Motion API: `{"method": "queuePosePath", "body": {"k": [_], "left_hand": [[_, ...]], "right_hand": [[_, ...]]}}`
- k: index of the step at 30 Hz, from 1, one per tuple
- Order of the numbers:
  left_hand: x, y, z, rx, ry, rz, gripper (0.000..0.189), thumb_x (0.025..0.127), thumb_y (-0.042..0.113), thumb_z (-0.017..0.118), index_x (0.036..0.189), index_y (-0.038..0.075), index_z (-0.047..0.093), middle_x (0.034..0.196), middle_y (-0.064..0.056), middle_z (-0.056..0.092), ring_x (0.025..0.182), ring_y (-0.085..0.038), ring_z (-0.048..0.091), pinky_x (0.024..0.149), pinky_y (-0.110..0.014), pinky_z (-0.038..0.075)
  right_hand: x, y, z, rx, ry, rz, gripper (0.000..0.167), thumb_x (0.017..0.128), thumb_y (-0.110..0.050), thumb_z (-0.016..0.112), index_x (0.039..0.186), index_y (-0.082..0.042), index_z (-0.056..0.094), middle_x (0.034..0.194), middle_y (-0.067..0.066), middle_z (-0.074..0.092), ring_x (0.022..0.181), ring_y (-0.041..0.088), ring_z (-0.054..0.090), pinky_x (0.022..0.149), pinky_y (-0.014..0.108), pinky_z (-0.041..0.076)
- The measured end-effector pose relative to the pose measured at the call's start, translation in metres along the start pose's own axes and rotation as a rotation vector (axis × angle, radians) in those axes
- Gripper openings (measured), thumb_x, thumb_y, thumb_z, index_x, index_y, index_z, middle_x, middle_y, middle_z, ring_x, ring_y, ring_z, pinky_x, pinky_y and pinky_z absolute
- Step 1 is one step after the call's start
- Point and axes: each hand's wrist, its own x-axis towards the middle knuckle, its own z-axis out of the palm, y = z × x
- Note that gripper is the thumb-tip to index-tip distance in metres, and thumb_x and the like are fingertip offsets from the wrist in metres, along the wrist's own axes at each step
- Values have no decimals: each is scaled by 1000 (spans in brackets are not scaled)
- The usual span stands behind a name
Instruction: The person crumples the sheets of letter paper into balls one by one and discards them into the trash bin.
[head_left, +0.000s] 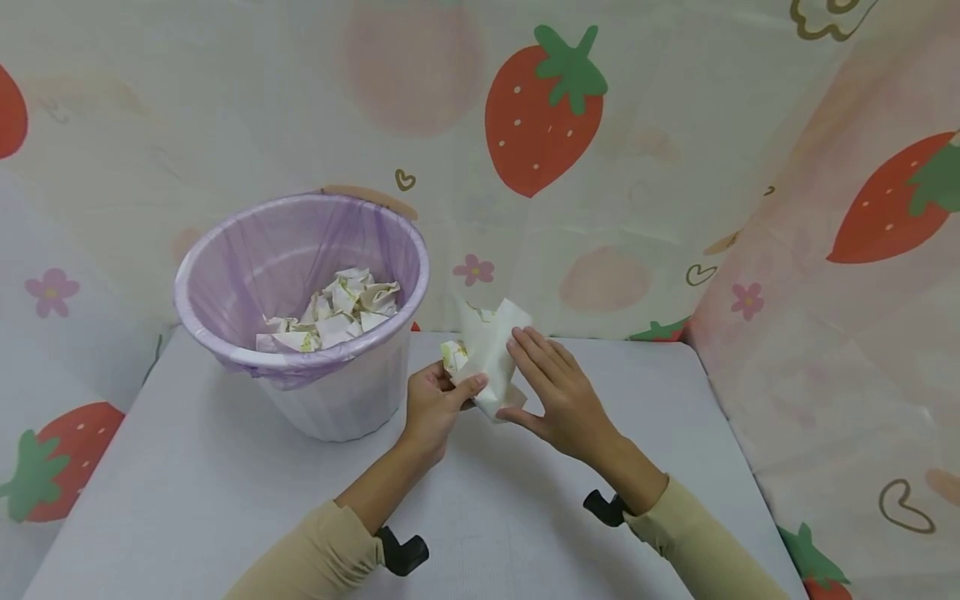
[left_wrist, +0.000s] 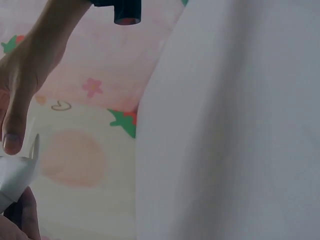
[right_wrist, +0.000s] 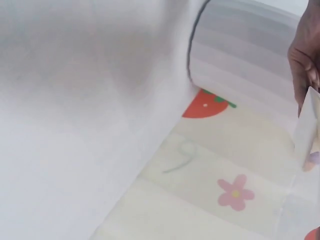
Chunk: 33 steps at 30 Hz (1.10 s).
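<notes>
In the head view a creased piece of white paper (head_left: 491, 354) is held up over the table, right of the bin. My left hand (head_left: 437, 408) pinches it low on its left side, thumb in front. A crumpled part with yellow-green print (head_left: 453, 357) sticks out above the left fingers. My right hand (head_left: 558, 392) lies against the paper's right side, fingers nearly straight and thumb at the lower edge. At the left wrist view's edge, the right thumb (left_wrist: 14, 142) touches the paper (left_wrist: 12, 180). The right wrist view catches only part of the left hand (right_wrist: 306, 55) and paper.
A white bin (head_left: 337, 408) with a purple liner (head_left: 247, 250) stands on the left of the white table (head_left: 480, 517). Several crumpled papers (head_left: 337, 312) lie inside it. A strawberry-print backdrop (head_left: 675, 167) closes off the back and sides. Black wrist mounts (head_left: 403, 552) sit on both forearms.
</notes>
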Motion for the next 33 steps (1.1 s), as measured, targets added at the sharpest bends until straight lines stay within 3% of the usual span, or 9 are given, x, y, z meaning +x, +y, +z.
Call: {"method": "queuePosePath", "body": {"k": [6,14,22,26,29,31,33], "left_hand": [[-1,-2,-2,16,-30,10,39,86,1,76,120,-10,62,106,-22,71,89,-21,71,74,-33,60],[-3,1,-6,56,-96,-4,41,87,3,76,123,-7,62,111,-19,69,95,-24,70,77,-37,59],[-5,1,-10,92,-199,-23,36,86,2,76,118,-9,63,101,-15,71,86,-20,69,74,-34,60],[-5,0,-11,135,-283,10,35,85,1,77,115,-12,63,99,-15,72,86,-18,69,74,-30,59],[-6,0,-9,174,-343,54,29,83,1,79,106,-11,66,96,-12,73,86,-17,69,74,-28,58],[-8,-1,-6,185,-348,66,26,81,1,81,100,-10,67,91,-10,73,86,-17,70,74,-27,56],[-10,-2,-3,178,-310,53,24,79,2,83,95,-9,68,84,-5,72,84,-17,70,73,-28,56]], "right_hand": [[1,0,3,15,-68,13,101,75,-40,86,151,3,36,158,18,33,147,32,28,118,48,25],[5,0,0,205,-119,69,107,72,-32,89,155,0,29,161,14,26,146,31,29,108,42,40],[5,0,0,389,-205,94,108,72,-28,88,156,-2,26,162,14,25,144,31,33,106,41,43],[2,0,4,449,-229,104,104,73,-25,88,155,-3,30,157,15,36,138,30,43,103,42,46],[-2,-5,12,495,-212,117,90,75,-20,88,150,-2,40,143,13,54,123,25,58,95,38,53],[-5,-8,18,522,-192,123,80,76,-15,87,145,-2,48,133,11,62,111,21,64,89,35,56],[-7,-10,21,534,-161,133,73,75,-12,88,139,-1,54,125,10,66,104,19,66,83,32,57]]}}
